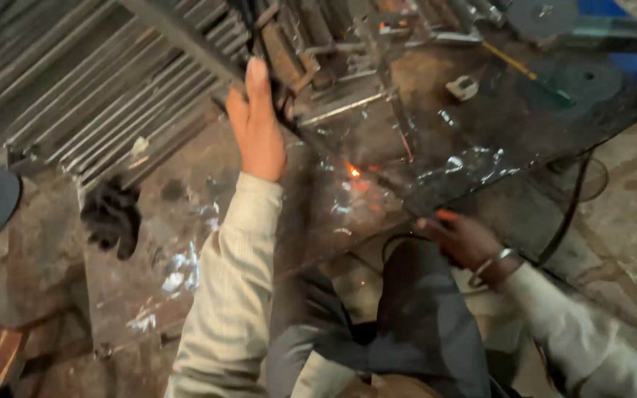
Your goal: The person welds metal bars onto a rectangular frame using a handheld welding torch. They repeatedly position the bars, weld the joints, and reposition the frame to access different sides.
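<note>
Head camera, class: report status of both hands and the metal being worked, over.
Left hand gripping dark metal bar on steel bench. Right hand low at bench edge, grip unclear. Spark glowing between them. Black glove lying left.

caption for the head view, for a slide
Left hand grips a metal bar on a steel worktable; right hand rests near glowing sparks.
</note>
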